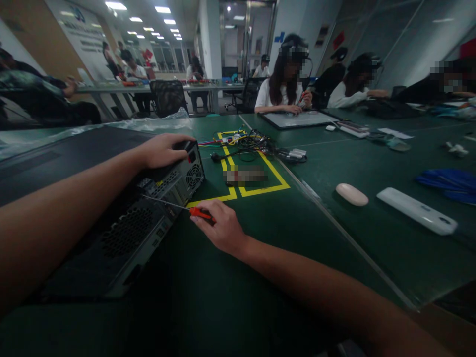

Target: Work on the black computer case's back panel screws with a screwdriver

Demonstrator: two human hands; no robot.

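A black desktop computer case (130, 233) lies on the green table at my left, its vented back panel facing me and to the right. My left hand (167, 149) grips the case's upper rear corner, thumb and fingers spread around the edge. In my right hand (221, 225) is a screwdriver (201, 214) with an orange-red and black handle, closed in my fingers. Its long thin shaft points left, the tip at the back panel near the slots. Whether the tip sits in a screw is too small to tell.
Beyond the case, a tangle of black cables (256, 141) lies by yellow tape (275, 173) and a blurred object. To the right are a pale mouse (351, 194), a white power strip (416, 210) and a blue bundle (449, 183). A co-worker (282, 94) sits across the table.
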